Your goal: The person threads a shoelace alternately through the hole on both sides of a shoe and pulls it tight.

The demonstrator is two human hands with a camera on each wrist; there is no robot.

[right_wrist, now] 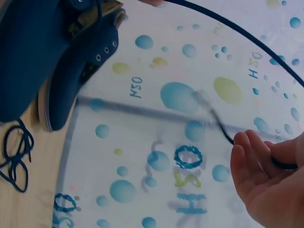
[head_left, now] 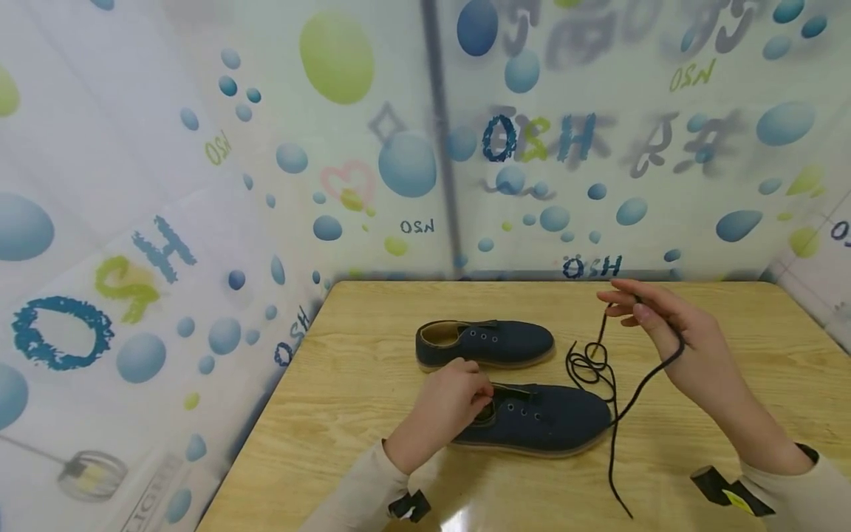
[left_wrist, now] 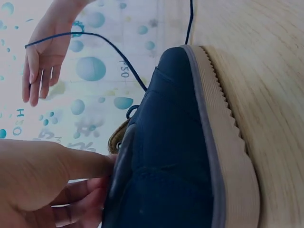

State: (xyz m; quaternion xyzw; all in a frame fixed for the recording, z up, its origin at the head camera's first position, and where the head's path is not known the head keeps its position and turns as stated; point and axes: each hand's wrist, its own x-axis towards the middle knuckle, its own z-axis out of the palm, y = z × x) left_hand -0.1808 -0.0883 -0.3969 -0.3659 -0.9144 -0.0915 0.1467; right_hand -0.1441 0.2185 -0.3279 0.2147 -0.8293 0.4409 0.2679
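Note:
A dark blue lace-up shoe (head_left: 565, 420) lies on the table, sole down, toe to the right. My left hand (head_left: 445, 405) pinches the edge of its opening between thumb and fingers (left_wrist: 90, 166). Off to the right, my raised right hand (head_left: 688, 343) holds a dark shoelace (head_left: 654, 373) between thumb and fingers, and a short end (right_wrist: 221, 124) sticks out past the fingertips. The rest of that lace curves over the hand and down by the shoe's toe. Behind stands the matching shoe (head_left: 521, 342), its eyelets bare.
A loosely coiled dark shoelace (head_left: 594, 357) lies on the wooden table (head_left: 359, 355) beyond the near shoe's toe. A lace strand (head_left: 612, 476) trails toward the front edge. Patterned walls (head_left: 359, 148) rise behind and to the left.

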